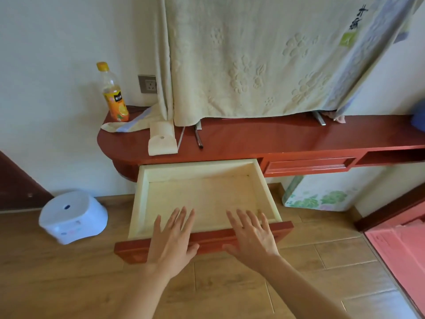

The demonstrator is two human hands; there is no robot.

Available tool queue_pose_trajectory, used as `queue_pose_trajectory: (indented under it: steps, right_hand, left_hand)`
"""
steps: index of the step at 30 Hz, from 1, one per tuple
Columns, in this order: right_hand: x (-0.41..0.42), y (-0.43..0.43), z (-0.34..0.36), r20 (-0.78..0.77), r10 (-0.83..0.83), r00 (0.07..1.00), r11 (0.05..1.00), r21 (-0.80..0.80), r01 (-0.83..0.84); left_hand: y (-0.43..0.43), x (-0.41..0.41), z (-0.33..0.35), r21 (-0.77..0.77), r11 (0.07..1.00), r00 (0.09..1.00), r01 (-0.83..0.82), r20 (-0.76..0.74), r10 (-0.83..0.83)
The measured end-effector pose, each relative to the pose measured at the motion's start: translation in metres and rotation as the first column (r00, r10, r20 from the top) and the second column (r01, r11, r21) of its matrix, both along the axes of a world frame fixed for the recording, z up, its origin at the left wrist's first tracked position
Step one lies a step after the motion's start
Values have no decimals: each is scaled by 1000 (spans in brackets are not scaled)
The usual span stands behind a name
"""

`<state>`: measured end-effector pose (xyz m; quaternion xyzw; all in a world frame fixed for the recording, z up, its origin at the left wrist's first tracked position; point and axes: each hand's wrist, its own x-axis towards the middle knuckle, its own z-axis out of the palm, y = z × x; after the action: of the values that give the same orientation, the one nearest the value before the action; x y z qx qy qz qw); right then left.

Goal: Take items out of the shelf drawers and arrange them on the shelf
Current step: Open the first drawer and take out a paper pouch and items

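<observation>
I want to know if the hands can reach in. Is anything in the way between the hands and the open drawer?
Nothing visible is in the way. The left hand and right hand are spread flat right over the front edge of the open drawer. No item shows inside it.

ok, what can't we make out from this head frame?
Head view only:
Shut drawer: contents hidden behind its front.
Whatever stands under the towel: covered, only metal feet show.
Blue object: cut off by the right edge.
Open drawer: front strip of its floor hidden by the left hand and right hand.
</observation>
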<state>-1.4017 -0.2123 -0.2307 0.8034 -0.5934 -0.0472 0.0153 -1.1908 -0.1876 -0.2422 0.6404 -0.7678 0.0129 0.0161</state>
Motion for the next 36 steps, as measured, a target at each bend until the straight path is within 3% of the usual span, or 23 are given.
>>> queue_pose_trajectory:
  steps: [5,21,36]
  right_hand:
    - [-9,18,-36,0,-7,1000,999,45,7]
    - [-6,-5,-60,131,34,991,948,-319,10]
    - [10,-45,-51,87,11,996,955,-297,16]
  left_hand:
    - [23,-15,-29,47,998,999,-31,26,30]
    - [11,-18,-44,-145,986,996,-78,-58,70]
    - [-30,-3,-45,-179,982,996,-62,-72,50]
